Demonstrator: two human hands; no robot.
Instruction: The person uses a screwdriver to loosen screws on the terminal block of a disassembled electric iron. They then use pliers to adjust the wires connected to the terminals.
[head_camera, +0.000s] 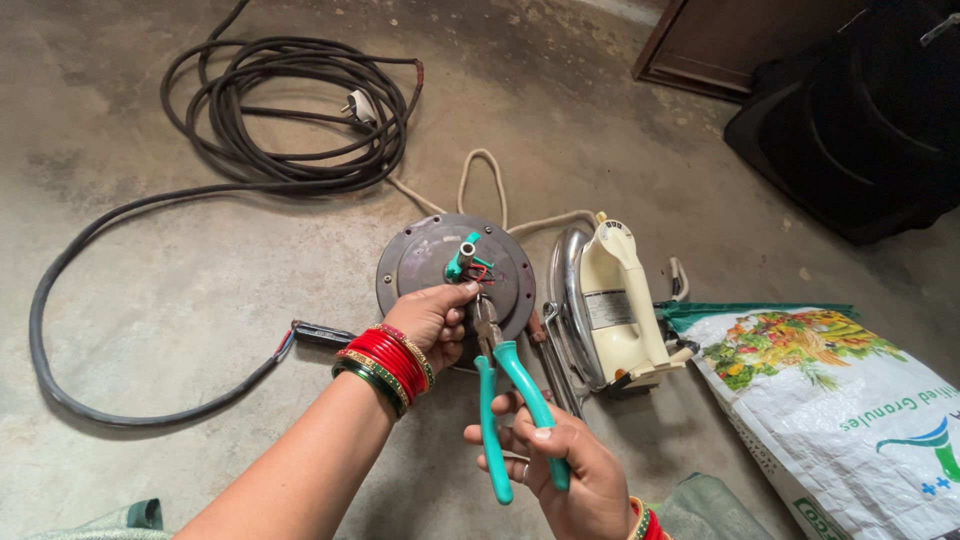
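A round grey metal disc (425, 255) with a short shaft and green, red and dark wires at its centre lies on the concrete floor. My left hand (432, 320), with red and green bangles at the wrist, rests on the disc's near edge and pinches wires by the centre. My right hand (565, 465) grips the teal handles of a pair of pliers (498, 385). The pliers' metal jaws point up at the wires beside my left thumb.
A cream electric iron (610, 305) lies on its side right of the disc, with a pale cord looping behind. A coiled black cable with a white plug (290, 110) spreads at the upper left. A printed white sack (850, 410) lies at the right, dark bag (860, 120) behind.
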